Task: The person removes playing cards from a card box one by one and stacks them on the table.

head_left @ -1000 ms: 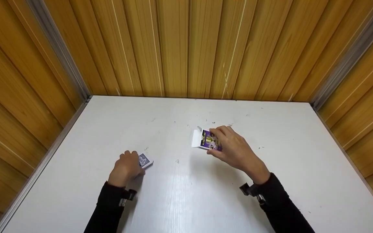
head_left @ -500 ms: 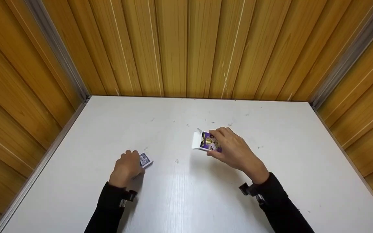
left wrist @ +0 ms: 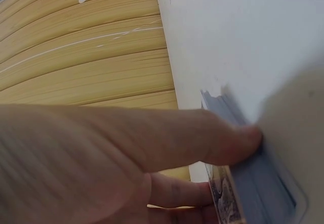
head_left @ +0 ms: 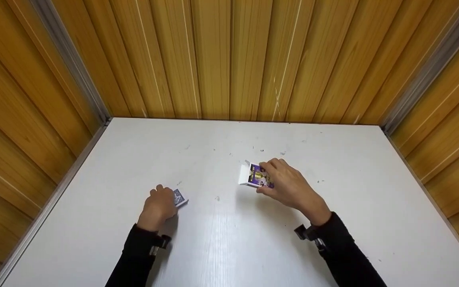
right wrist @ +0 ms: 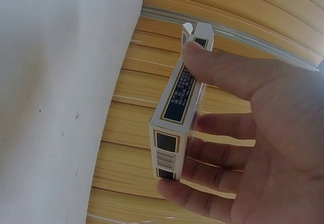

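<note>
On the left of the white table [head_left: 209, 239], my left hand [head_left: 158, 206] grips a deck of playing cards [head_left: 179, 197] with patterned blue-grey backs. The thumb [left wrist: 238, 142] lies along one edge of the stack in the left wrist view, fingers on the far side; the card edges look slightly uneven. My right hand [head_left: 291, 185] holds a purple and white card box [head_left: 259, 175] above the table, tilted, its white end flap [head_left: 244, 174] folded out to the left. A barcode end of the box [right wrist: 166, 155] shows in the right wrist view. The box's inside is hidden.
Wood-patterned panels [head_left: 213, 59] rise behind the table and along both sides, with metal strips [head_left: 74, 63] at the corners. Small dark marks [head_left: 262, 150] dot the tabletop. A black strap device [head_left: 311, 235] sits on each wrist.
My left hand has shifted slightly to the right over the deck, covering more of it. The right hand and box have dropped a little, moving slightly right.
</note>
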Tool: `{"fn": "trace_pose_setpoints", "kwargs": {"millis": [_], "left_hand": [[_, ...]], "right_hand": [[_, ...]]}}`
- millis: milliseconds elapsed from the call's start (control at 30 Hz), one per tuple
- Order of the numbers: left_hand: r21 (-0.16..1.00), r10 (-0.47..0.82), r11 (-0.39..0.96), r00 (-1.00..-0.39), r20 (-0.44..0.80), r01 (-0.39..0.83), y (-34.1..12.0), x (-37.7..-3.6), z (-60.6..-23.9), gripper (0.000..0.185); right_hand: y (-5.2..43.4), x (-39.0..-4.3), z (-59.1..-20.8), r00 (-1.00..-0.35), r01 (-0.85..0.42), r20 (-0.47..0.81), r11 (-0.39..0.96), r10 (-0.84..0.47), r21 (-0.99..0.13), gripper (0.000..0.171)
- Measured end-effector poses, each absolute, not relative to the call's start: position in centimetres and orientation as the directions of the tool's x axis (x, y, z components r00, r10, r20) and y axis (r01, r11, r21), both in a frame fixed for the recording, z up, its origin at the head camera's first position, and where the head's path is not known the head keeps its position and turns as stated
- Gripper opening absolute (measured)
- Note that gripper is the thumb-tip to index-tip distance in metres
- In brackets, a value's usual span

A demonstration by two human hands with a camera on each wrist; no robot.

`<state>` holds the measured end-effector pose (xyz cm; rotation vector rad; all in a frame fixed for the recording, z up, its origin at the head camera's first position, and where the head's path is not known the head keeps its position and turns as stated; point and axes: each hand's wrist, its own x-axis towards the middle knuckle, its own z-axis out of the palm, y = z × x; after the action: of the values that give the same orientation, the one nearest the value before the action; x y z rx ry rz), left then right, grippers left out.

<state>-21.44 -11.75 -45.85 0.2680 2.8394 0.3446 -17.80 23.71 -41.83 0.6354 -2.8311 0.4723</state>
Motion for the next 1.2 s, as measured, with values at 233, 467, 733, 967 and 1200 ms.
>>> {"fn": "trace_pose_setpoints", "kwargs": {"millis": [233, 467, 733, 967, 1200], "left_hand": [[0.264, 0.203, 0.954, -0.952, -0.228, 0.14, -11.7, -21.3, -45.7, 0.032], [0.271, 0.201, 0.953, -0.949, -0.242, 0.132, -12.1, -21.5, -45.7, 0.044], [0.317, 0.212, 0.935, -0.967, -0.142, 0.159, -12.7, -21.5, -44.4, 0.061], [0.445, 0.274, 0.857, -0.961, 0.035, 0.26, -12.5, -22.0, -43.5, 0.06], [0.432, 0.331, 0.813, -0.92, 0.21, 0.391, -12.1, -21.9, -43.8, 0.055]], "right_hand": [[23.7, -17.9, -42.2, -0.886, -0.446, 0.261, 0.858, -0.383, -0.257, 0.069], [23.8, -18.0, -42.5, -0.894, -0.433, 0.243, 0.864, -0.376, -0.257, 0.069], [23.8, -18.2, -42.6, -0.896, -0.432, 0.236, 0.86, -0.376, -0.271, 0.07], [23.7, -18.5, -42.8, -0.896, -0.438, 0.206, 0.859, -0.393, -0.265, 0.07], [23.5, -18.8, -43.8, -0.901, -0.431, 0.186, 0.861, -0.393, -0.27, 0.067]]}}
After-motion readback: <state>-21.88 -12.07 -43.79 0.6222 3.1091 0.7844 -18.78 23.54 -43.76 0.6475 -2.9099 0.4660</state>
